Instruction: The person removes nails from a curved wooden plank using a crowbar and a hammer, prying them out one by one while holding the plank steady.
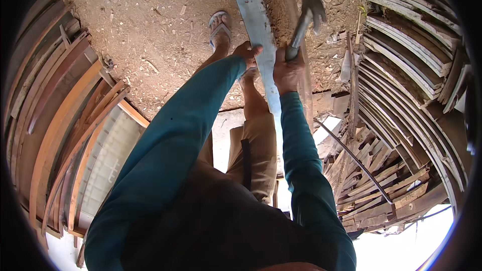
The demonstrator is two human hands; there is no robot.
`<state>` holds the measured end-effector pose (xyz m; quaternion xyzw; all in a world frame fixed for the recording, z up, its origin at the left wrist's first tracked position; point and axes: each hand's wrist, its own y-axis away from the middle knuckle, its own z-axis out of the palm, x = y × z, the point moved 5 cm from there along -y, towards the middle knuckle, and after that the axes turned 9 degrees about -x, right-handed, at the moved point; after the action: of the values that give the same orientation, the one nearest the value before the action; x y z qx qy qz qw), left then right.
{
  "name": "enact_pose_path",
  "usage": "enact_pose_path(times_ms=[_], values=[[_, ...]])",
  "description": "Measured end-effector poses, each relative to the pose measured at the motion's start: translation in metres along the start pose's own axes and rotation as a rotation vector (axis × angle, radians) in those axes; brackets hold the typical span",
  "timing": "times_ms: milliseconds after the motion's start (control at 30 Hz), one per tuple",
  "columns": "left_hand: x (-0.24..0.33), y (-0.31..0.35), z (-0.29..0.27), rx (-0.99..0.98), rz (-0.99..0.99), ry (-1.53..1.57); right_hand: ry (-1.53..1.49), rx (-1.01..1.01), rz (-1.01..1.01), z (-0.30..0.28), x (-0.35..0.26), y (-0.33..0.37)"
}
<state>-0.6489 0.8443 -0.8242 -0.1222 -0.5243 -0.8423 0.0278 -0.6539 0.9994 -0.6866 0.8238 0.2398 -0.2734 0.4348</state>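
A long plank with worn light-blue paint (255, 15) runs from the far edge down between my arms, past my legs. My left hand (246, 54) is closed on its left edge, the thumb lying over the painted face. In my right hand (289, 74), just right of the plank, is a claw hammer (300, 29). Its handle is inside my fist, and its head points up and away, slightly blurred. Whether my right hand also touches the plank, I cannot tell.
Sawdust and wood chips cover the ground (155, 25). My sandalled foot (220, 30) stands left of the plank. Stacked boards (401, 75) line the right side, with scrap wood (386, 175) and a thin dark rod (354, 158) nearer. Timber frames and boards (65, 115) lean at left.
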Motion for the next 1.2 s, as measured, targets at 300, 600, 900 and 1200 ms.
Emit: enact_pose_path(times_ms=[300,600,900,1200], values=[[-0.015,-0.012,-0.021,-0.045,0.044,-0.179,-0.209,0.126,-0.204,-0.016,-0.034,0.012],[-0.012,-0.010,-0.013,-0.006,-0.051,0.009,0.204,-0.144,0.044,0.000,-0.044,-0.024],[-0.010,-0.018,-0.017,0.029,-0.124,-0.209,0.347,-0.169,0.073,0.022,0.037,-0.033],[-0.027,-0.023,-0.035,0.069,-0.081,-0.361,-0.120,0.133,-0.205,0.004,0.005,0.003]])
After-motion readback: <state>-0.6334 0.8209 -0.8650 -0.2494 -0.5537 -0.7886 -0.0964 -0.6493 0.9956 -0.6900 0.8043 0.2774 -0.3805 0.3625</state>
